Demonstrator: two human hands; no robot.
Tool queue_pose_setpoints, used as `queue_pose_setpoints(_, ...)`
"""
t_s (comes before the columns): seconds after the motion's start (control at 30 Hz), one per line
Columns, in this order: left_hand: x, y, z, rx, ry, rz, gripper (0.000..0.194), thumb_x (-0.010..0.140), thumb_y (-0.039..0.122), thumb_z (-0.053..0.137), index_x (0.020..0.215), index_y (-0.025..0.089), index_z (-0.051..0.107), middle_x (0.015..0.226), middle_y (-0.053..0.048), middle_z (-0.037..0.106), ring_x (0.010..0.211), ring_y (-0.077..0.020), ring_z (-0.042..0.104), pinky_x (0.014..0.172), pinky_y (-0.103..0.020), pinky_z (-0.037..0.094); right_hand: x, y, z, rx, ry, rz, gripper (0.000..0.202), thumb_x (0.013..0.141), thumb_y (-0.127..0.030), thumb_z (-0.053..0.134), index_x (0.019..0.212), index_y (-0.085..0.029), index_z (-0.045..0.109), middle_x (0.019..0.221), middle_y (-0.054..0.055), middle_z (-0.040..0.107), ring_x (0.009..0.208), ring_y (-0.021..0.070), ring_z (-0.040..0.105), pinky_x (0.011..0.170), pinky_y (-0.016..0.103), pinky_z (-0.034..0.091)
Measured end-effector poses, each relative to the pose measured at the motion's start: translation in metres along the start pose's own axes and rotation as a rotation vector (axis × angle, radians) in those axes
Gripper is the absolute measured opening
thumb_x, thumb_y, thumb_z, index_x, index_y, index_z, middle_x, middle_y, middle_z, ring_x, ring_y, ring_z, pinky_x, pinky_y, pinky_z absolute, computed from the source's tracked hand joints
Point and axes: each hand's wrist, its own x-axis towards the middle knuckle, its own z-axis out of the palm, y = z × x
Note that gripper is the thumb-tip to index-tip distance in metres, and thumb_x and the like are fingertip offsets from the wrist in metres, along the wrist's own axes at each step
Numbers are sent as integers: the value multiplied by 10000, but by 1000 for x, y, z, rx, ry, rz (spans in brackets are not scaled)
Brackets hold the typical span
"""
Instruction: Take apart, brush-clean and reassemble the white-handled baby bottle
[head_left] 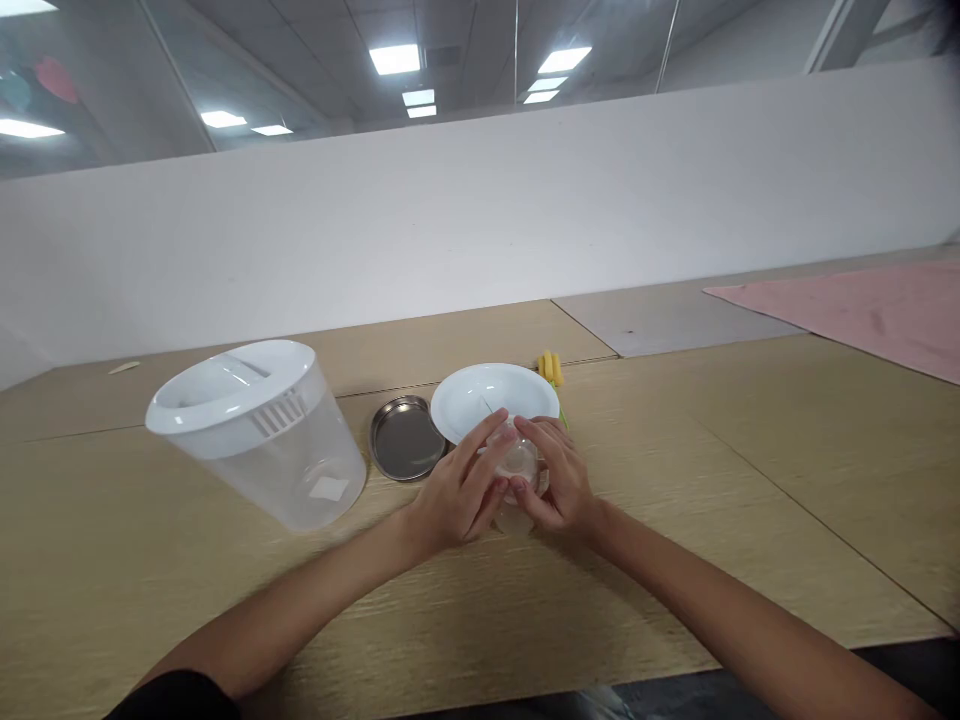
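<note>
Both hands meet around a small clear, round glass or plastic piece (519,458) in front of a white bowl (487,388). My left hand (463,492) grips it from the left, fingertips at its top and side. From the right, my right hand (556,478) closes on it with thumb and index finger. A thin pale stick shows above the left fingertips, inside the bowl's outline. Left of the bowl lies a shallow round metal dish (407,438). Something yellow and ridged (550,368) with a green part is behind the bowl's right edge.
A large clear pitcher with a white lid (255,425) stands at the left. The wooden table (675,450) reaches back to a white wall (450,230). A pink cloth (862,305) lies at the far right, and a small pale scrap (124,368) at the back left.
</note>
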Motion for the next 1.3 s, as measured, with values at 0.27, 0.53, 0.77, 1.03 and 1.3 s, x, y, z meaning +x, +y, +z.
queue_pose_setpoints(0.27, -11, -1, 11, -72, 38, -23, 519, 880, 127, 354, 1382, 101, 228, 1394, -213, 296, 1319, -246, 296, 1004, -412, 421, -3, 4, 4, 5, 13, -25, 554, 758, -217, 484, 1296, -170, 360, 938, 95, 597, 850, 241, 572, 742, 452, 476)
queue_pose_setpoints(0.53, -15, 4, 20, -159, 90, -92, 505, 876, 109, 355, 1370, 112, 248, 1394, -203, 291, 1326, -242, 286, 1033, -413, 394, -5, 5, 7, 0, 49, -41, 572, 754, -237, 482, 1307, -177, 348, 896, 85, 586, 813, 240, 572, 700, 440, 486)
queue_pose_setpoints(0.77, -12, 5, 19, -166, 111, -79, 495, 880, 116, 345, 1368, 111, 259, 1386, -211, 310, 1317, -244, 303, 1006, -417, 419, -4, 8, 7, -25, 67, -73, 567, 750, -248, 477, 1298, -169, 352, 865, 79, 582, 775, 233, 578, 671, 433, 493)
queue_pose_setpoints(1.03, -8, 4, 18, -162, 135, -37, 499, 851, 94, 355, 1346, 92, 294, 1347, -206, 367, 1300, -226, 335, 988, -401, 446, -4, 10, 10, -1, 81, -104, 579, 758, -249, 463, 1316, -185, 324, 855, 72, 564, 730, 219, 554, 634, 417, 482)
queue_pose_setpoints(1.3, -16, 7, 27, -176, 169, -89, 572, 840, 106, 356, 1390, 110, 202, 1453, -190, 193, 1353, -253, 230, 1012, -430, 423, -4, 12, 8, 8, 50, -101, 597, 732, -215, 482, 1309, -160, 337, 924, 101, 554, 790, 241, 543, 644, 423, 478)
